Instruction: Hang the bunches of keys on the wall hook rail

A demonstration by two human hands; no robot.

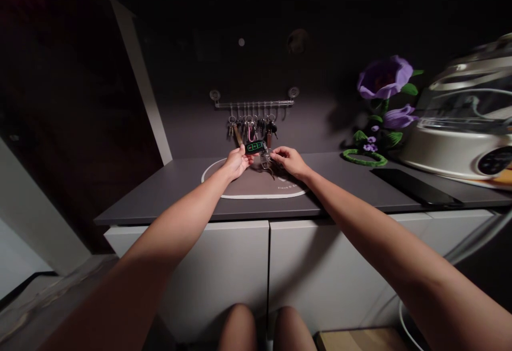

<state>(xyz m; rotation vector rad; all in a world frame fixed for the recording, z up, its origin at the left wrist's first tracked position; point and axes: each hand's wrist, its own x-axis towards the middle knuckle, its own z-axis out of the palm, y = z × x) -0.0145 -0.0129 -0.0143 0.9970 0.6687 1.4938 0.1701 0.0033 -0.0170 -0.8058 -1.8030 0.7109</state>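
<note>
My left hand grips a black car key fob with green-edged buttons, holding it above an oval mat. Metal keys on a ring hang from the fob's right end. My right hand pinches at this bunch from the right; its fingertips meet around the ring or a key, too small to make out exactly. Just behind, a clear hook rail on the wall carries several bunches of keys, one with a pink carabiner-like piece.
On the right of the dark countertop stand a purple fabric flower with a green ring base and a white appliance with a clear cover. A black phone lies before them. White cabinet doors are below, above my knees.
</note>
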